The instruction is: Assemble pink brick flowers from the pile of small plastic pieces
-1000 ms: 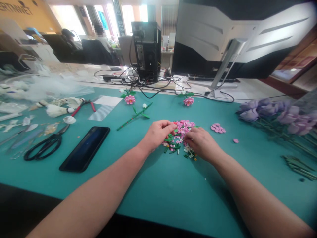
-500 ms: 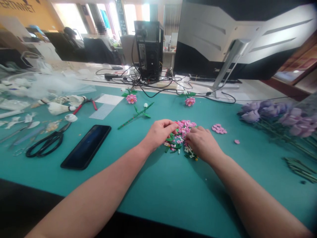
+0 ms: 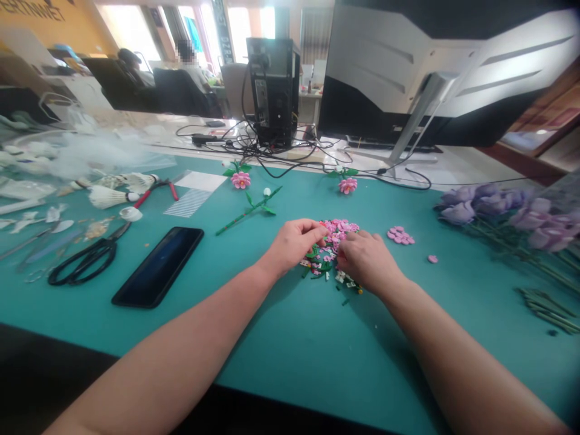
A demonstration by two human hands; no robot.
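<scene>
A heap of small toy-brick flower pieces (image 3: pixel 341 226), pink, green and white, lies on the green mat between my hands. My left hand (image 3: pixel 293 246) is at its left side, thumb and forefinger pinched together; whatever is between them is too small to make out. Over the right side of the heap, my right hand (image 3: pixel 370 261) has its fingers curled down among the pieces, and their tips are hidden. Farther off lies a green brick stem (image 3: pixel 249 212) with leaves and a white bud. Two pink brick flowers, one left (image 3: pixel 240 180) and one right (image 3: pixel 347 185), rest near the mat's back edge.
A phone (image 3: pixel 158 267), black scissors (image 3: pixel 86 260), red-handled pliers (image 3: pixel 156 192) and shuttlecocks (image 3: pixel 106 197) lie to the left. Pink petal pieces (image 3: pixel 400 235) and purple artificial flowers (image 3: pixel 489 205) are to the right. Cables (image 3: pixel 272 158), a computer tower (image 3: pixel 274 90) and a monitor (image 3: pixel 435 72) stand behind.
My right hand has shifted slightly left over the heap. A small dark green piece now lies apart at the heap's near edge. My left hand keeps its pinch almost in place.
</scene>
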